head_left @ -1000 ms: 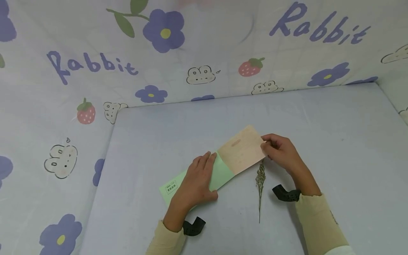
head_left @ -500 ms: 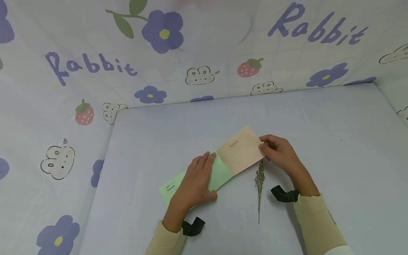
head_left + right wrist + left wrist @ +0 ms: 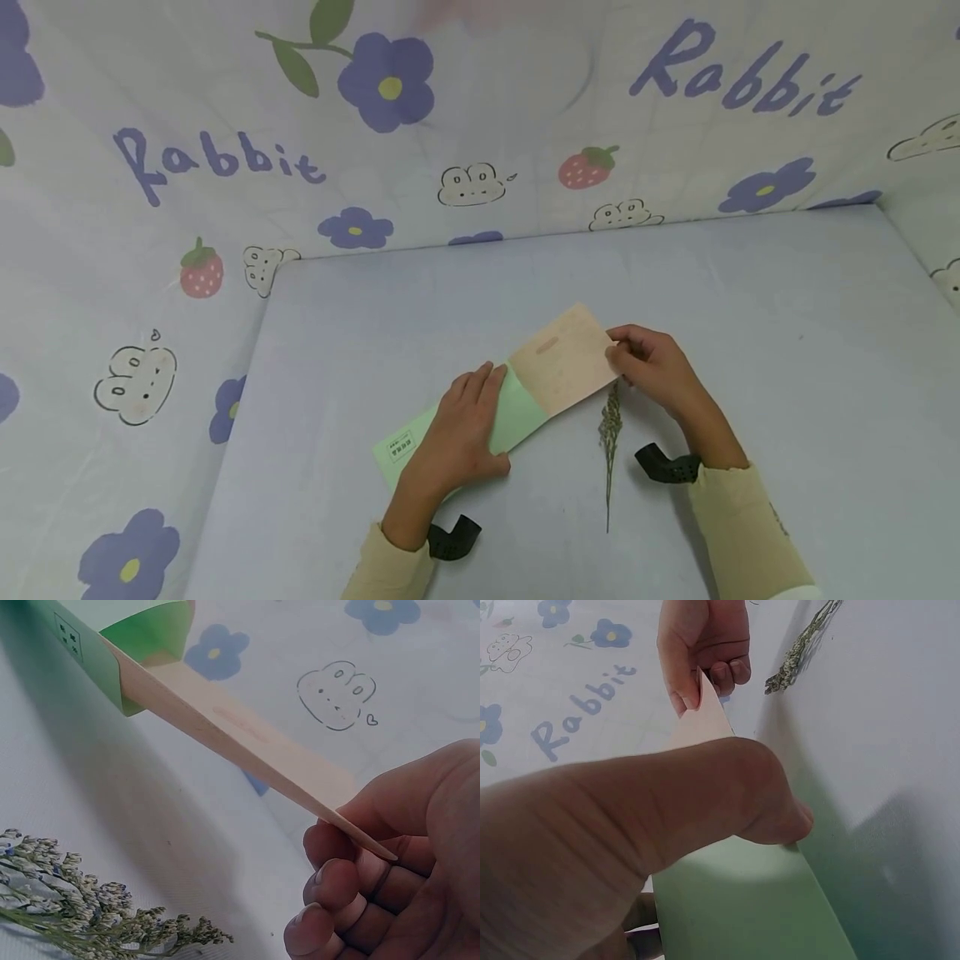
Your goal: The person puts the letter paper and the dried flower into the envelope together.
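A flat green paper sleeve with a small printed label is held across its width by my left hand, thumb at the near edge and fingers at the far edge. From its right end sticks a pale peach card with a faint oblong mark. My right hand pinches the card's outer corner between thumb and fingers. In the right wrist view the sleeve's mouth gapes above the card. In the left wrist view my left thumb lies over the sleeve. The card's inner end is hidden inside.
A dried flower sprig lies on the pale table cloth, just below the card and left of the right wrist. Behind and to the left rises a white cloth wall printed with flowers, strawberries and "Rabbit". Black wrist mounts sit on both wrists.
The whole head view has shifted slightly downward. Both hands keep their hold, with the card and sleeve in nearly the same position.
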Demonstrator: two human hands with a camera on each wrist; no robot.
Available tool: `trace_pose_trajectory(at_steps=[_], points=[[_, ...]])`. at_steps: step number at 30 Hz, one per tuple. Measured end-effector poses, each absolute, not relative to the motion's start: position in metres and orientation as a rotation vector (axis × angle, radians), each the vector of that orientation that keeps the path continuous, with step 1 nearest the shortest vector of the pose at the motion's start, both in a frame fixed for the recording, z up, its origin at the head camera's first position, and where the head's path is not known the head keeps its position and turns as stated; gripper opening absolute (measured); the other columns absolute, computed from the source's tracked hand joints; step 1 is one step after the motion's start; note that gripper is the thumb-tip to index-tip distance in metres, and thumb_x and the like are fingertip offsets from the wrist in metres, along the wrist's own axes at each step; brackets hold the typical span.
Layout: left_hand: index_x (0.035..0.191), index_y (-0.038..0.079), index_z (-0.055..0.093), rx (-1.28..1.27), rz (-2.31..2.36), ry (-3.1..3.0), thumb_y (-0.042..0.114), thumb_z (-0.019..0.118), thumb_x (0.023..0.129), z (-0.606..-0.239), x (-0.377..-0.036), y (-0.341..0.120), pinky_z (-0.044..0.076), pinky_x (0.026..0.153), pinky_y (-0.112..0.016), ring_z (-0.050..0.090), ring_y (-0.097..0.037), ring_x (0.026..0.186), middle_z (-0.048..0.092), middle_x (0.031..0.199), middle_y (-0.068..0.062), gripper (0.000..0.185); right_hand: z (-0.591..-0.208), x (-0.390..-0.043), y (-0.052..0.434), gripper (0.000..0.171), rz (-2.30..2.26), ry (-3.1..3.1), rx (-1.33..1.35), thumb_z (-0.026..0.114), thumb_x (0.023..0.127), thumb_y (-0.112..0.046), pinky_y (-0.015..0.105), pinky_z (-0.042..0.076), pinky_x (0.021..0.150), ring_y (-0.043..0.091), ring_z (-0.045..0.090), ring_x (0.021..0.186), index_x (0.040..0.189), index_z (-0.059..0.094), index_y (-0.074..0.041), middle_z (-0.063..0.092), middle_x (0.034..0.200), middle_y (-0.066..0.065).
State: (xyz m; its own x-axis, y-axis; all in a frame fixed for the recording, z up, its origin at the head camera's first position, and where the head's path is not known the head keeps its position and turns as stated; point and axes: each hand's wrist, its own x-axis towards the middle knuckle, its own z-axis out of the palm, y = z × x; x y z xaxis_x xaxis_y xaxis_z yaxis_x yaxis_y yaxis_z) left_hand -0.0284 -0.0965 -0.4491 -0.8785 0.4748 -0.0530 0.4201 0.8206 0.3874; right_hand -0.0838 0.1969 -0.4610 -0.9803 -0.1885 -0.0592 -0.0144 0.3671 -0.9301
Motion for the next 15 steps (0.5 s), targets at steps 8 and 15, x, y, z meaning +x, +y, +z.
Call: trace_pose_trajectory(at_steps=[8,15], points=[[0.156,0.002,0.026,0.705,0.557,2.85,0.021,0.079,0.068,-0.4492,-0.0286,-0.0963,0.031,0.112,-0.048,0.033,-0.034,0.14,0.032,0.157,-0.019,0.104,-0.4603,-0.0828,0.1968,0.035,-1.681,2.455,-0.179,0.057,0.1,-0.012,0.03,0.043,0.053,0.017,0.052,0.063,0.127,0.061,0.009,0.059,0.081,0.011],[0.156,0.002,0.027,0.717,0.566,2.852,0.021,0.079,0.068,-0.4485,-0.0292,-0.0964,0.031,0.112,-0.047,0.033,-0.034,0.14,0.032,0.157,-0.019,0.104,-0.4625,-0.0838,0.1973,0.036,-1.698,2.438,-0.168,0.056,0.1,-0.012,0.03,0.043,0.053,0.016,0.052,0.063,0.129,0.06,0.009,0.059,0.082,0.012]])
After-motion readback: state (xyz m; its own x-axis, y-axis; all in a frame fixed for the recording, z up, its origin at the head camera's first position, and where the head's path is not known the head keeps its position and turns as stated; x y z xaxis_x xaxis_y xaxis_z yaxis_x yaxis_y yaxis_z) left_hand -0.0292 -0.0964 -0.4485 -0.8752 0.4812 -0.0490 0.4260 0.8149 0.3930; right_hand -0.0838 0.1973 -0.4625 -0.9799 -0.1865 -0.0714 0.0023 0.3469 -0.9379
